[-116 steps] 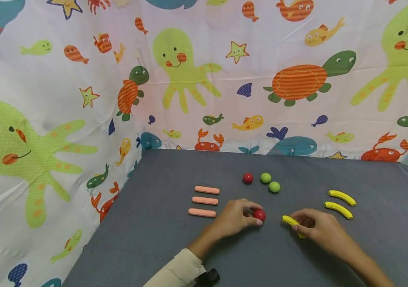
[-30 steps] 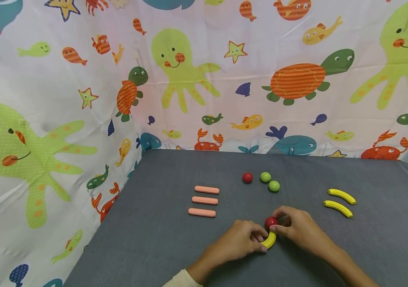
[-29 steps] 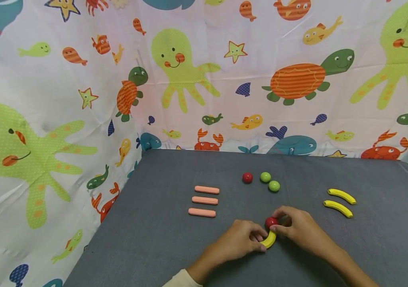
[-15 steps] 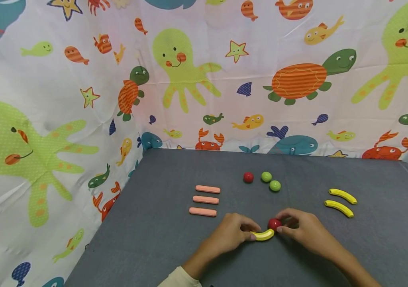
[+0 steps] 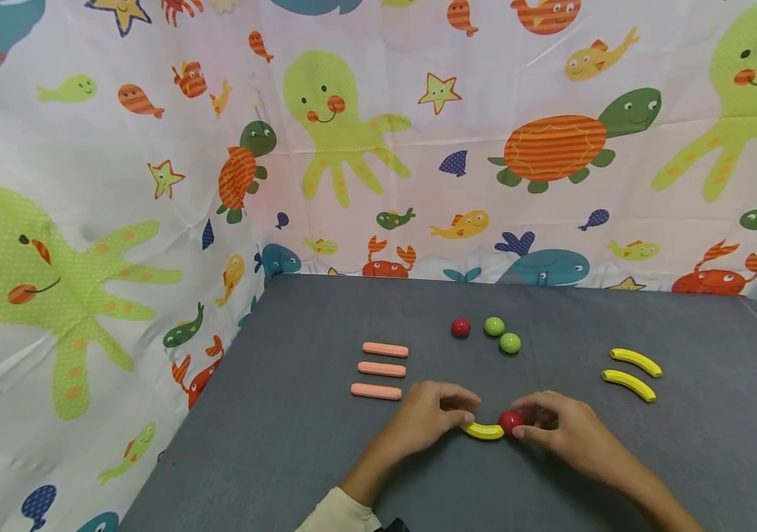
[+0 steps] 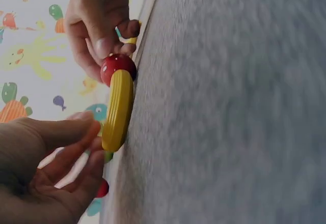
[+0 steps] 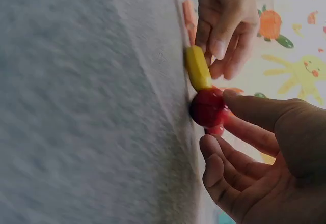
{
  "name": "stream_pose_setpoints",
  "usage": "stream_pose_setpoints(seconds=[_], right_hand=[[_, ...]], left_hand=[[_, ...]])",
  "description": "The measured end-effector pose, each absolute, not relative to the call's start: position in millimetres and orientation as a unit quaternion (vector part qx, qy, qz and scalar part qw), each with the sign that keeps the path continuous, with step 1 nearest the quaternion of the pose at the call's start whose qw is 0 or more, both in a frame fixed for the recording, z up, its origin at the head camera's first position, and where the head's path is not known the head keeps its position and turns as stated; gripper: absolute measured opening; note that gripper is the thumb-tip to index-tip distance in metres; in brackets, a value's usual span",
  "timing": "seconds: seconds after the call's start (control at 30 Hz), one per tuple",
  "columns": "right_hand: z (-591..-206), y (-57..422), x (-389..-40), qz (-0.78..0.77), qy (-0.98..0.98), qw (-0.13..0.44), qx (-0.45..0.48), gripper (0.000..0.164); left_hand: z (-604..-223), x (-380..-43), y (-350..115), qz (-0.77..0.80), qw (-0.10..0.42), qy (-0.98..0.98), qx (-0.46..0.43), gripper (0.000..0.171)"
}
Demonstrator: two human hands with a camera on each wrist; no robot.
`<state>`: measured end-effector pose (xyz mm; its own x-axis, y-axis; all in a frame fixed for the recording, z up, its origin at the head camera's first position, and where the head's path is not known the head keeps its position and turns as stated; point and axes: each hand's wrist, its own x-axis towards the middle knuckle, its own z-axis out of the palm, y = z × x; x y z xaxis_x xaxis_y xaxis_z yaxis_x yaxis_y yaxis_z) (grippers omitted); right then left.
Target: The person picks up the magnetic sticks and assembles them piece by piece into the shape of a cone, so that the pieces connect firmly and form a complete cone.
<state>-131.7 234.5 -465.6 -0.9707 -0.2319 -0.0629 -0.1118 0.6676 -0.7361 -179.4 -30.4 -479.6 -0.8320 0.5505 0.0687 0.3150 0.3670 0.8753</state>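
Note:
In the head view a small yellow toy banana (image 5: 483,431) lies on the grey table, its right end against a small glossy red ball (image 5: 510,423). My right hand (image 5: 568,428) pinches the ball from the right between thumb and fingertips. At the banana's left end is my left hand (image 5: 428,415), thumb and fingers slightly apart, fingertips touching or just beside that end. The left wrist view shows the ridged banana (image 6: 118,112) meeting the ball (image 6: 117,67). The right wrist view shows the right thumb (image 7: 254,107) at the ball (image 7: 209,107).
Three pink sausage-like sticks (image 5: 381,369) lie in a column at left. Farther back sit another red ball (image 5: 461,328) and two green balls (image 5: 502,335). Two more toy bananas (image 5: 628,386) rest at right. A sea-animal printed curtain (image 5: 378,148) rises behind the grey table (image 5: 272,443).
Earlier the left hand held the ball and the right the banana; the hands have since swapped things. The banana has swung from steep to nearly level beside the ball, and the left fingers have loosened.

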Motion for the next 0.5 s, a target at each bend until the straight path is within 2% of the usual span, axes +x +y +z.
stream_pose_setpoints(seconds=[0.2, 0.5], right_hand=[[-456, 248, -139, -0.380, 0.921, 0.049, -0.073, 0.040], [-437, 275, -153, -0.351, 0.935, -0.021, -0.048, 0.046]], left_hand=[[-470, -174, -20, 0.491, 0.094, 0.815, 0.292, 0.023], [-469, -175, 4, 0.446, 0.115, 0.832, 0.308, 0.035]])
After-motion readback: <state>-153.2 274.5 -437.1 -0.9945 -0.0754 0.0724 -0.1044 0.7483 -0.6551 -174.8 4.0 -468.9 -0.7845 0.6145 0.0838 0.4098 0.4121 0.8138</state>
